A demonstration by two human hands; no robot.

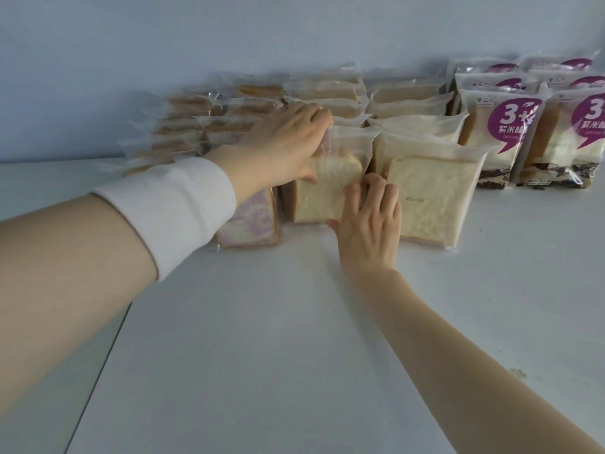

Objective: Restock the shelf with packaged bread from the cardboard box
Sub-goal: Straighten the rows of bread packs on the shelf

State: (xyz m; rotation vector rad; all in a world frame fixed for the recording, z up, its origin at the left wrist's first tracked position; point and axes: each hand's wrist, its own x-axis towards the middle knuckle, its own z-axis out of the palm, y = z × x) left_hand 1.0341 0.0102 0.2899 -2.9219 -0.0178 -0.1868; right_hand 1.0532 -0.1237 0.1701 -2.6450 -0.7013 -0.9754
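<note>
— White shelf point(294, 322), far edge: what stands at the left?

— Rows of clear-wrapped brown bread packs point(183, 126), blurred. Nearer, a purple-swirled pack point(245, 221) partly behind the white cuff point(183, 208).

— Left hand point(281, 149)?

— Fingers closed over the top seal of an upright white bread pack point(324, 191), thumb on its face.

— Right hand point(370, 224)?

— Fingers curled against that pack's lower right corner, gripping it. Beside it stands another white bread pack point(432, 201).

— Far right edge?

— Purple-labelled packs point(504, 132), upright in rows.
</note>
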